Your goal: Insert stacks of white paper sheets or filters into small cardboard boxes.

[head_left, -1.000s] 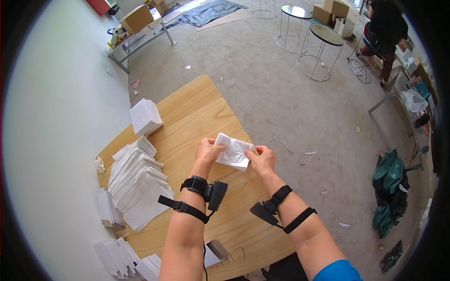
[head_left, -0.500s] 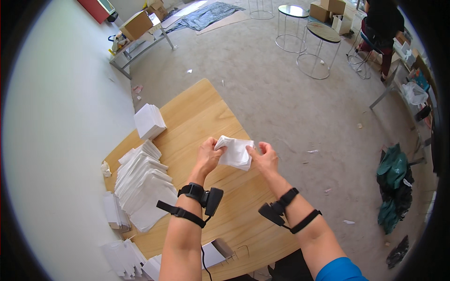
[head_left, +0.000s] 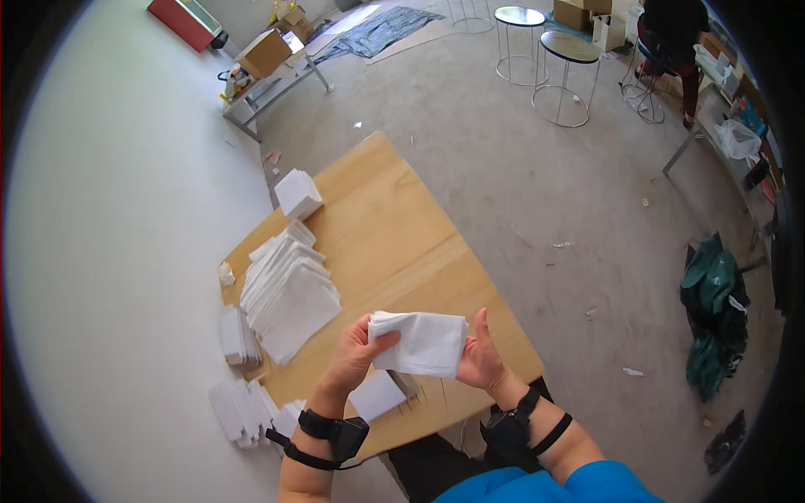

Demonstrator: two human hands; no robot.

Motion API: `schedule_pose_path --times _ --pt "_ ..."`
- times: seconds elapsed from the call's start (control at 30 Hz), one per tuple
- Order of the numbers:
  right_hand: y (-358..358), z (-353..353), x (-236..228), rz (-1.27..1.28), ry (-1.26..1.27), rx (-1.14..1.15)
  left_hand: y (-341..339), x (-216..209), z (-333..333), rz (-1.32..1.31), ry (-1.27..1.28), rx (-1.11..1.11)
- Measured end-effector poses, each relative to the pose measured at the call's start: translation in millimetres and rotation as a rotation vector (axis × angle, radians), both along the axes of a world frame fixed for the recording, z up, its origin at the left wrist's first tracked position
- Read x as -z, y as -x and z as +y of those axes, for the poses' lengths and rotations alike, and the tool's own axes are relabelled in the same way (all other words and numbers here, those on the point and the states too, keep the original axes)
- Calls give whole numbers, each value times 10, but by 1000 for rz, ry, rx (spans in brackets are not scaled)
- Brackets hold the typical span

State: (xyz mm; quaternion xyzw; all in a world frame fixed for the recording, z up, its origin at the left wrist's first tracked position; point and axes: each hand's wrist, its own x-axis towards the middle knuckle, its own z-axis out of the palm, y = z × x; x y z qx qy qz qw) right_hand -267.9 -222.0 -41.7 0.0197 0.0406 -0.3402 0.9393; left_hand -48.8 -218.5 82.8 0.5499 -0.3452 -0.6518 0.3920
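Observation:
A folded bundle of thin white sheets (head_left: 423, 345) is held level above the near part of the wooden table (head_left: 411, 243). My left hand (head_left: 350, 359) is closed on its left end, thumb on top and fingers underneath. At the right edge, my right hand (head_left: 480, 360) touches the bundle with its fingers partly hidden beneath, palm up and thumb raised clear. To the left on the table lies a fanned pile of similar white sheets (head_left: 293, 302). A white box (head_left: 377, 394) sits just below my hands, partly covered by them.
A neat white stack (head_left: 298, 194) stands at the table's far left corner. Along the wall side are stacked white cartons (head_left: 240, 337) and flat white pieces (head_left: 241, 411). Round stools (head_left: 570, 49), a seated person (head_left: 671, 38) and dark green plastic bags (head_left: 711, 310) are beyond.
Both hands have brought the bundle nearer to me, and it now lies wider and flatter. My right hand has turned palm up with its thumb lifted. The view has shifted too.

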Motion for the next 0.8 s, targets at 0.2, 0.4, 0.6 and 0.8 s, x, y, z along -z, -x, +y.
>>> schedule_pose_path --times 0.2,0.4,0.6,0.8 --pt "320 746 -416 299 134 -127 117 167 980 -243 -73 -31" --pt "542 1322 -243 601 121 -166 212 333 1553 -260 -183 94" --pt "1027 1632 285 900 94 116 -443 997 2046 -1172 152 72" --pt "1271 1907 358 898 101 167 -363 1179 1803 -1691 144 279"
